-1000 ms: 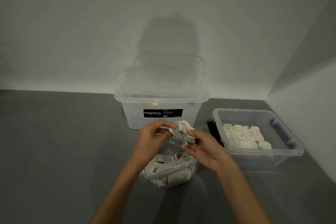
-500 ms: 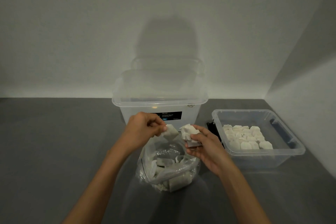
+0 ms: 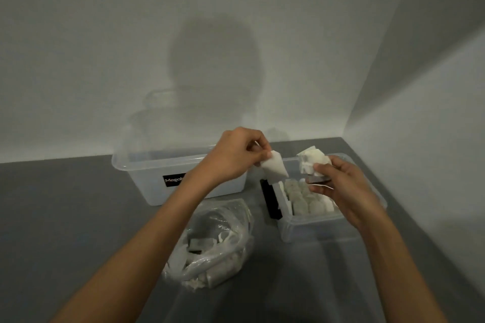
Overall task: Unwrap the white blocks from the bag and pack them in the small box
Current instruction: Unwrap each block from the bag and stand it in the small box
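My left hand [image 3: 236, 155] pinches a bare white block [image 3: 274, 170] by one corner, above the left rear edge of the small clear box [image 3: 315, 225]. My right hand [image 3: 341, 189] hovers over the same box and grips a crumpled white wrapper [image 3: 312, 161]. Inside the box lie several unwrapped white blocks [image 3: 301, 196] in rows. The clear plastic bag [image 3: 217, 241] lies open on the grey surface in front of my left forearm, with several wrapped blocks inside.
A large clear lidded bin [image 3: 147, 181] with a black label stands behind the bag. A black object [image 3: 270, 199] sits against the small box's left side. A white wall [image 3: 420, 139] runs close along the right.
The block came free of the wrapper, and both hands moved right from above the bag to above the small box. The view swung to the right as well.
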The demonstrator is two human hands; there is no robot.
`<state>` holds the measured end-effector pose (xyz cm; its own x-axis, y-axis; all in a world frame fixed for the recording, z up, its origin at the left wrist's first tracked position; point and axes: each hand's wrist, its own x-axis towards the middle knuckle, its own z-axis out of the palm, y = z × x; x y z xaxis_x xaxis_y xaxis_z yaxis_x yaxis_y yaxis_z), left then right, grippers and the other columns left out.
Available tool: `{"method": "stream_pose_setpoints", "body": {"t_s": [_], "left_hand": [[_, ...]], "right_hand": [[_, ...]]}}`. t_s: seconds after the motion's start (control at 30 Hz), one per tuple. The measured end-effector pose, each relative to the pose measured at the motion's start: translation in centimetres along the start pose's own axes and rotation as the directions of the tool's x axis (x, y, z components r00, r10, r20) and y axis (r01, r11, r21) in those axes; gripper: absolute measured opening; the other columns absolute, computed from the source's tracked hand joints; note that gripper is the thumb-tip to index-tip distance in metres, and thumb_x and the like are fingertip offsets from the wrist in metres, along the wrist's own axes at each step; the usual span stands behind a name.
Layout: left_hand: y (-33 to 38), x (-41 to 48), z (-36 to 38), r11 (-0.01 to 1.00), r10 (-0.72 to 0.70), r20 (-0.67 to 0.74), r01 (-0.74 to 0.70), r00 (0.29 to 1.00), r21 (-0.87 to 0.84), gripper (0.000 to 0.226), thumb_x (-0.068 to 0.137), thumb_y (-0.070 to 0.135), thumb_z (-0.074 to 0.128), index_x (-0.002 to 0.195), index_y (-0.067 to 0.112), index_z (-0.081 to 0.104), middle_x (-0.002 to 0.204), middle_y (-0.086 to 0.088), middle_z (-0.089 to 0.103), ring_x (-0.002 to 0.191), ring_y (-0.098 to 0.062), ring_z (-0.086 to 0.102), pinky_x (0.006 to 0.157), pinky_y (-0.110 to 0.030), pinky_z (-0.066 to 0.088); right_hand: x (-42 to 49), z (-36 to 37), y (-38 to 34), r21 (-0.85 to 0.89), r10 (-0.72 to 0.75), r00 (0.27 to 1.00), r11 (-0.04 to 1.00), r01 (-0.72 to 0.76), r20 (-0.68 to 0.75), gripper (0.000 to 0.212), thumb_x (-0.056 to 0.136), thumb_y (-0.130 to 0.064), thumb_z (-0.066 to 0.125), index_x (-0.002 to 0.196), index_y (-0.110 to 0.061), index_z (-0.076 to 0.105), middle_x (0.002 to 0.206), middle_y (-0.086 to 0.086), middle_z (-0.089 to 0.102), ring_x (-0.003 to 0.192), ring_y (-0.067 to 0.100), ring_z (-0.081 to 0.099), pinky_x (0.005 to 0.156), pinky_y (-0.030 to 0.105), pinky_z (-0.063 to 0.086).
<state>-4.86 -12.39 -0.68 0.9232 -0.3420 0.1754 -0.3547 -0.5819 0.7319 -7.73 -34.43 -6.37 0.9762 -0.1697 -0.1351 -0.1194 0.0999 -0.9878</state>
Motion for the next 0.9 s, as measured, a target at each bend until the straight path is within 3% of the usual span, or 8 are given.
{"method": "stream_pose_setpoints", "body": {"t_s": [0.13,0.27,0.37,0.5,0.7,0.8,0.9], "left_hand": [[1.1,4.4,6.5,0.994,0.009,0.166,-0.027,0.986,0.110,0.003,0.086,0.012,0.067,0.087,0.010,0.069,0.072,0.001,0.067,0.061,-0.005,0.062,0.065,-0.018,0.048],[0.1,7.2,13.1,0.967,-0.114,0.390,0.012,0.914,0.255,0.008,0.090,0.007,0.060,0.094,0.007,0.067,0.090,-0.005,0.069,0.077,-0.018,0.069,0.075,-0.032,0.058],[-1.0,8.3,16.5,0.932,-0.206,0.473,0.024,0.857,0.362,0.012,0.090,0.005,0.057,0.096,0.006,0.068,0.097,-0.008,0.070,0.073,-0.016,0.066,0.070,-0.027,0.054],[-2.4,9.2,19.4,0.869,-0.304,0.477,0.035,0.825,0.494,0.010,0.084,0.003,0.062,0.093,0.006,0.068,0.108,-0.012,0.067,0.091,-0.023,0.063,0.081,-0.030,0.049],[-3.5,9.2,21.1,0.770,-0.324,0.349,0.031,0.879,0.637,0.018,0.087,0.012,0.061,0.103,0.007,0.064,0.110,-0.010,0.063,0.099,-0.024,0.062,0.090,-0.032,0.050],[-2.9,9.7,20.1,0.826,-0.267,0.236,0.095,0.934,0.556,0.012,0.089,0.016,0.059,0.096,0.009,0.066,0.102,-0.007,0.067,0.090,-0.021,0.063,0.081,-0.030,0.050],[-0.8,9.9,18.1,0.973,-0.208,0.098,0.195,0.973,0.121,0.010,0.092,0.017,0.059,0.091,0.012,0.067,0.090,-0.005,0.071,0.077,-0.014,0.066,0.070,-0.025,0.052]], "right_hand": [[1.7,-4.1,-0.5,-0.036,0.008,0.999,0.999,-0.009,-0.036,0.012,0.091,-0.004,0.055,0.094,-0.009,0.065,0.088,0.014,0.067,0.077,0.027,0.067,0.058,0.027,0.055],[2.7,-6.7,-0.4,-0.055,0.034,0.998,0.998,-0.037,-0.057,0.012,0.091,-0.003,0.056,0.093,-0.010,0.065,0.083,0.010,0.068,0.074,0.024,0.066,0.055,0.024,0.055],[3.3,-8.4,-0.1,-0.072,0.053,0.997,0.996,-0.057,-0.052,0.010,0.091,-0.004,0.057,0.095,-0.009,0.064,0.082,0.009,0.069,0.073,0.021,0.068,0.057,0.025,0.055],[4.2,-10.3,0.3,-0.071,0.080,0.996,0.994,-0.082,-0.032,0.011,0.091,-0.004,0.057,0.098,-0.006,0.065,0.082,0.009,0.069,0.073,0.021,0.068,0.059,0.027,0.056],[5.3,-11.7,0.8,-0.016,0.116,0.992,0.993,-0.116,0.053,0.012,0.092,-0.003,0.056,0.100,-0.004,0.064,0.080,0.008,0.071,0.069,0.019,0.071,0.058,0.025,0.057],[5.7,-12.1,1.0,0.017,0.116,0.987,0.993,-0.119,0.115,0.014,0.092,-0.001,0.055,0.104,-0.002,0.063,0.083,0.010,0.071,0.073,0.020,0.072,0.060,0.024,0.058],[5.9,-12.4,1.3,0.055,0.102,0.980,0.992,-0.113,0.171,0.015,0.093,0.000,0.055,0.104,-0.002,0.064,0.087,0.012,0.071,0.076,0.021,0.072,0.063,0.025,0.058]]}}
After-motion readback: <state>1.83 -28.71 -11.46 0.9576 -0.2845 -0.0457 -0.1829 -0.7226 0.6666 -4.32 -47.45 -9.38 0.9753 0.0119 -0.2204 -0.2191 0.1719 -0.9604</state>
